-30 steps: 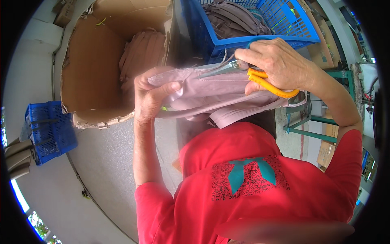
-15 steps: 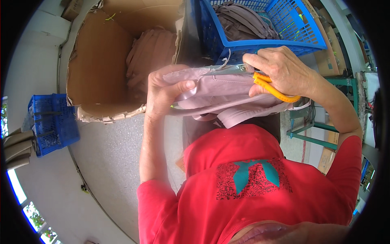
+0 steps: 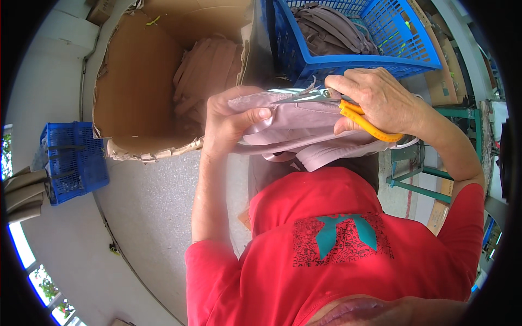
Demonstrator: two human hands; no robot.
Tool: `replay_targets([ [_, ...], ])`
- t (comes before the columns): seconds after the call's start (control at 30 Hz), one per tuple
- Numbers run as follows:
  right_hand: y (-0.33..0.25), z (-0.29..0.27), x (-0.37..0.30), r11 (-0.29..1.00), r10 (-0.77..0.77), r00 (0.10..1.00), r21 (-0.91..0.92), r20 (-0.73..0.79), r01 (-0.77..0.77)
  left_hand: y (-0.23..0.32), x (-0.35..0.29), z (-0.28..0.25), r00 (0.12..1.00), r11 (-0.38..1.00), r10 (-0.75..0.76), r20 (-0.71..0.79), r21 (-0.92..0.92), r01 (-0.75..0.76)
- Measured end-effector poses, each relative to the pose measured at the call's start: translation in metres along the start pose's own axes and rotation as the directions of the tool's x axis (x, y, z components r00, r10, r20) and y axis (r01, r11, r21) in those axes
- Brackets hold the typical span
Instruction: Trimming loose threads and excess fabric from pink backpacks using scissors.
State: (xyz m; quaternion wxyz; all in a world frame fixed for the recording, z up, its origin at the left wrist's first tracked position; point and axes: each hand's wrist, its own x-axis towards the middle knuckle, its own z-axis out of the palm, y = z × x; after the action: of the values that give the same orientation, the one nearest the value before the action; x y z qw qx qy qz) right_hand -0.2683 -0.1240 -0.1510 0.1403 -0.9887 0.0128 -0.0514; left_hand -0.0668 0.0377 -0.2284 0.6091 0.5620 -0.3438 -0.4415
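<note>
Pale pink sewn fabric (image 3: 304, 122) with strap-like strips hangs in folds in front of my red shirt. My left hand (image 3: 232, 117) pinches its left end, thumb on the near face and the other fingers mostly hidden behind. In my right hand (image 3: 383, 103) is a pair of scissors (image 3: 312, 96) with orange handles, gripped by the loops. Their metal blades point left along the fabric's top edge, parted, with the tips close to my left thumb. A loose light thread end (image 3: 311, 83) sticks up beside the blades.
Beyond my left hand stands a torn-edged cardboard box (image 3: 133, 81) holding pink fabric pieces (image 3: 204, 73). A blue plastic crate (image 3: 321, 65) with dark grey-brown fabric items (image 3: 334, 30) is at the far right. Another blue crate (image 3: 76, 163) sits left; a green metal frame (image 3: 421, 187) stands right.
The scissor blades show further apart than before. Both hands keep their grips on the fabric and scissors, and the whole view has shifted slightly.
</note>
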Motion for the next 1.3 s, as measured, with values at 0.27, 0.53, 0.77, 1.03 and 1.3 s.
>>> replay_targets([
  [0.27,0.002,0.001,-0.002,1.0,0.017,0.999,-0.006,0.028,-0.017,0.003,0.002,0.002,1.0,0.999,-0.031,0.0,0.011,0.031],
  [0.53,0.012,-0.017,0.009,0.959,0.113,0.993,0.259,0.019,-0.114,0.01,0.004,0.01,1.0,1.0,0.022,0.012,0.012,-0.022],
  [0.77,0.005,-0.028,0.02,0.983,0.02,0.995,0.178,0.093,-0.036,0.019,0.0,0.017,0.997,0.996,0.056,0.043,0.062,-0.059],
  [1.03,0.004,-0.027,0.035,0.981,-0.099,0.978,0.183,0.185,0.065,0.026,0.0,0.024,0.994,0.995,0.03,0.104,0.091,-0.04],
  [1.3,0.011,-0.02,0.033,0.989,-0.016,0.976,0.147,0.218,-0.017,0.022,0.003,0.024,0.996,0.998,-0.033,0.084,0.056,0.028],
])
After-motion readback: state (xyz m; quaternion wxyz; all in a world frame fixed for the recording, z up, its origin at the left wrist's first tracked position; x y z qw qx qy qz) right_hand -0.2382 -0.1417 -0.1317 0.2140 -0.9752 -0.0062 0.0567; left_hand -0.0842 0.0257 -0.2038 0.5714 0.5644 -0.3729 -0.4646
